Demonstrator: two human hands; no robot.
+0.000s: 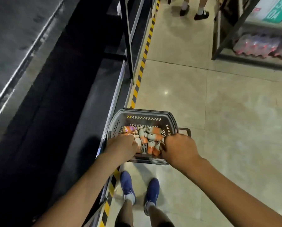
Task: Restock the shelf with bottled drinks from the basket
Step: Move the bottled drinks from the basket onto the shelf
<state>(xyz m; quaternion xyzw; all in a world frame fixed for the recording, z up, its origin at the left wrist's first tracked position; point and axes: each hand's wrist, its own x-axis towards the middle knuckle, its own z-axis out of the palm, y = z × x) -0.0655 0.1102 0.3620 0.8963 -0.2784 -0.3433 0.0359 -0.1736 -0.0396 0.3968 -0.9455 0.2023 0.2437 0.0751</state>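
A grey plastic basket (143, 117) stands on the floor beside the dark shelf (91, 89). Several small orange-and-white bottled drinks (151, 135) lie jumbled inside it. My left hand (123, 145) reaches into the basket's left side, fingers curled down over a bottle there; the grip itself is hidden under the hand. My right hand (179, 147) reaches into the right side, fingers curled down among the bottles by the basket wall; what it holds is hidden.
Yellow-black hazard tape (144, 53) runs along the shelf base. My blue shoes (139, 190) stand just behind the basket. Another person's feet (194, 11) are far down the aisle. A rack with wrapped bottle packs (265, 45) stands at the right. Tiled floor lies between.
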